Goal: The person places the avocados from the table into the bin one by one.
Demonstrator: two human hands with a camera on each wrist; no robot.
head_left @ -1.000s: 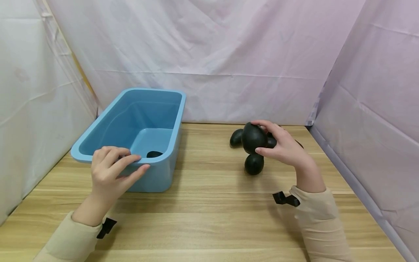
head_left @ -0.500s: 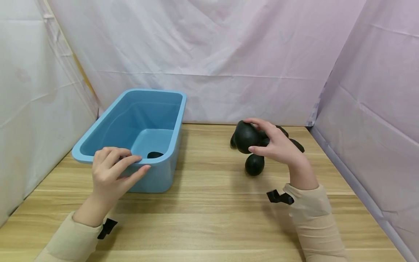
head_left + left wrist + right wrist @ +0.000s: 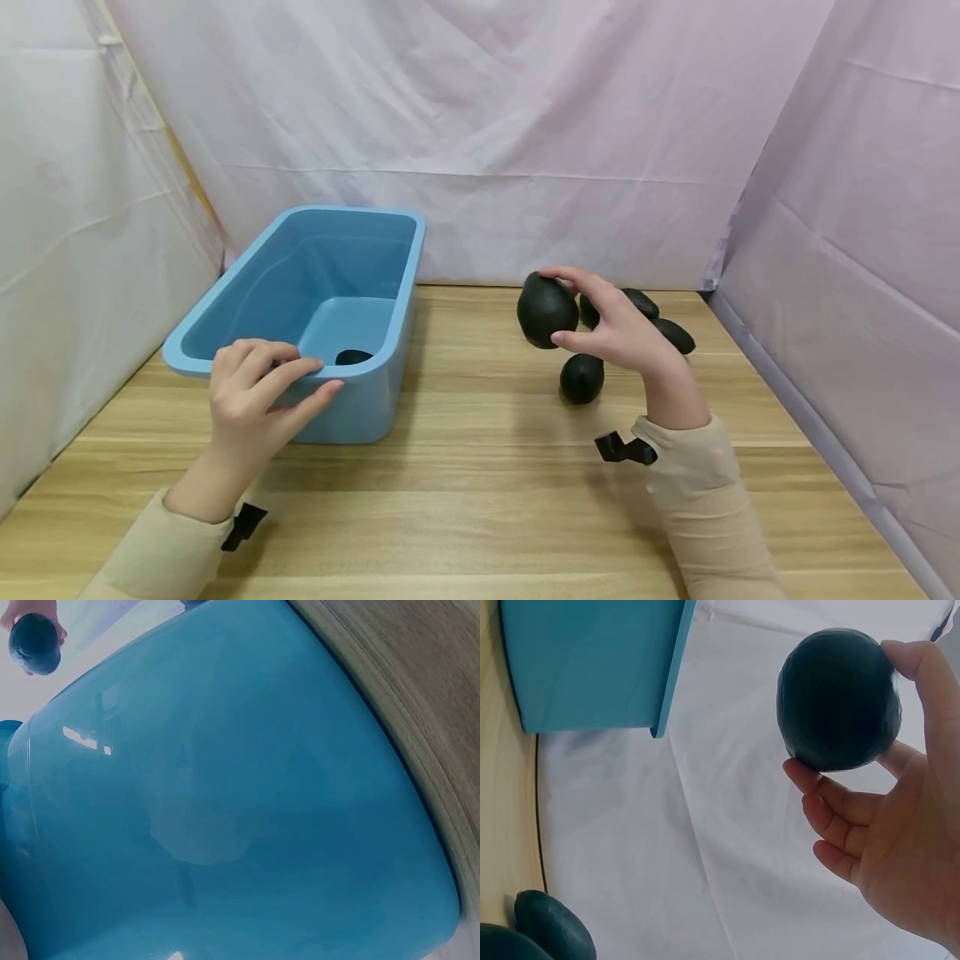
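Above the wooden tabletop, right hand grips a dark oval stone right of the blue plastic bin, whose near rim left hand clasps.

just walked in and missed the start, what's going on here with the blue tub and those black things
A person sits at a light wooden table. Their right hand holds a smooth black egg-shaped stone in the air, pinched between thumb and fingers. Their left hand grips the near rim of a blue plastic tub, which already has one black stone lying on its bottom. Three more black stones lie on the table by the right hand.
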